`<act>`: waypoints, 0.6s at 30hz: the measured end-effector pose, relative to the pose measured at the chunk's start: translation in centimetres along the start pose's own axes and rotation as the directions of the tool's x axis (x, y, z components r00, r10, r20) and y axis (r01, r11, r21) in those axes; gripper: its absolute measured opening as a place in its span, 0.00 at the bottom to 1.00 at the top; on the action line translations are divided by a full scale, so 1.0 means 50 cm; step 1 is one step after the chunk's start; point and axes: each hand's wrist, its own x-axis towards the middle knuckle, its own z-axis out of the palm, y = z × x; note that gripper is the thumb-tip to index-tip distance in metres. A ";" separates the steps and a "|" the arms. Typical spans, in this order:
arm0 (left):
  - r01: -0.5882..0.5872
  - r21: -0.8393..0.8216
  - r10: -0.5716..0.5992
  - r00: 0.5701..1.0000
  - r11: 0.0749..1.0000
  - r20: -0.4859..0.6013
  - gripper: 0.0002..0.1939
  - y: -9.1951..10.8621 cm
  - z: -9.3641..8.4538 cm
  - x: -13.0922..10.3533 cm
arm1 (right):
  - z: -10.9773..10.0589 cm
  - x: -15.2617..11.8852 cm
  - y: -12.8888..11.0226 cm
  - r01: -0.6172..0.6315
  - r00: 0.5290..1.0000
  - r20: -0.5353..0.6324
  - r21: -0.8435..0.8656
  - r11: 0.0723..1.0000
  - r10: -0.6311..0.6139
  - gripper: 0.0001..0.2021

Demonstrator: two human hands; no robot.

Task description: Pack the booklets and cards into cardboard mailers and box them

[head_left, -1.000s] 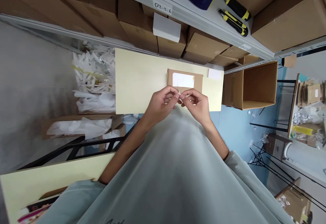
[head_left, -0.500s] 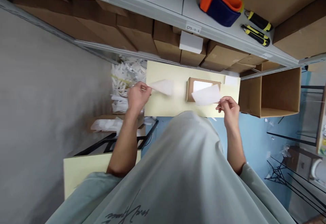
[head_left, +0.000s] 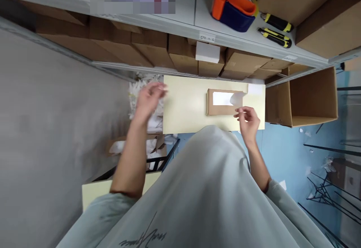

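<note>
Brown cardboard forms the flat oblong box that we take as our landmark, lying on the pale yellow tabletop with a white label on its upper face. We judge this to be a letting-go step: our hands are spread wide, and a thin greyish slip shows over the right end of the box, though we cannot tell whether it lies there or hangs above. Our right hand is just beside the box's near right corner, fingers loosely curled, with a gap between thumb and forefinger. Our left hand is well apart to the left of the box, too blurred for us to tell whether its fingertips pinch anything. Any touch on that slip would call for a light fingertip pinch, since it looks flimsy and likely to crease. Crumpled white scraps lie far left of the box, while the open carton to its right has stiff, straight walls. Beyond the box, above it on smooth grey shelving, sits a glossy orange and navy tape dispenser, rounded at its edges
</note>
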 end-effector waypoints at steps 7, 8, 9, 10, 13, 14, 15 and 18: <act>0.278 -0.554 -0.177 0.957 0.785 0.229 0.32 0.025 0.321 -0.095 | -0.032 -0.006 0.060 0.435 0.876 0.326 -0.214 0.874 -0.356 0.13; 0.271 -0.551 -0.192 0.961 0.789 0.198 0.32 0.029 0.340 -0.096 | -0.040 -0.005 0.071 0.458 0.860 0.358 -0.225 0.860 -0.364 0.13; 0.265 -0.533 -0.205 0.964 0.804 0.170 0.31 0.032 0.352 -0.094 | -0.049 -0.005 0.082 0.470 0.850 0.380 -0.235 0.851 -0.364 0.13; 0.260 -0.503 -0.216 0.965 0.824 0.145 0.30 0.034 0.360 -0.091 | -0.058 -0.004 0.093 0.473 0.846 0.393 -0.240 0.848 -0.360 0.14; 0.247 -0.405 -0.234 0.969 0.880 0.084 0.29 0.040 0.374 -0.086 | -0.080 0.000 0.125 0.457 0.847 0.405 -0.222 0.861 -0.344 0.14; 0.246 -0.386 -0.238 0.969 0.889 0.071 0.29 0.042 0.379 -0.086 | -0.086 0.002 0.135 0.448 0.848 0.408 -0.211 0.869 -0.339 0.14; 0.247 -0.375 -0.242 0.968 0.893 0.061 0.29 0.042 0.387 -0.087 | -0.092 0.005 0.145 0.439 0.847 0.416 -0.199 0.876 -0.330 0.14; 0.245 -0.375 -0.247 0.968 0.894 0.045 0.28 0.036 0.416 -0.088 | -0.107 0.021 0.168 0.401 0.839 0.472 -0.197 0.895 -0.272 0.14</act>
